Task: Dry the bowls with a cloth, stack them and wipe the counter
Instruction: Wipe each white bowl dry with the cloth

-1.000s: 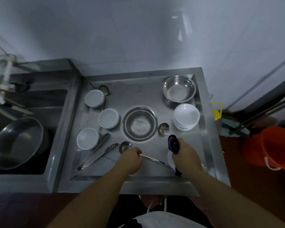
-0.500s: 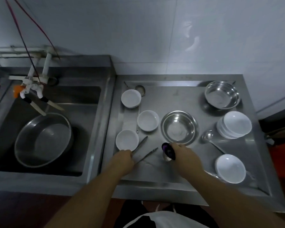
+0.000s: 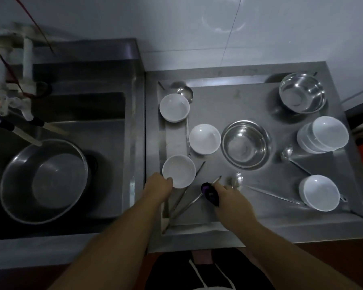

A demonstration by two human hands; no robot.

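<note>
- Left hand point(image 3: 158, 188) pinches the near white bowl point(image 3: 179, 171) at its seven o'clock rim.
- Right hand point(image 3: 228, 195) grips a purple-black object point(image 3: 210, 194).
- Lift straight, clearing the tongs point(image 3: 189, 197).

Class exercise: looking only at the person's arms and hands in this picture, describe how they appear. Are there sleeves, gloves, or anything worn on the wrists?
Both forearms are bare right down to the bottom of the frame: no sleeves show. The left hand and right hand wear no gloves, and neither wrist shows a watch or band. The dim light hides finer detail, such as rings.
</note>
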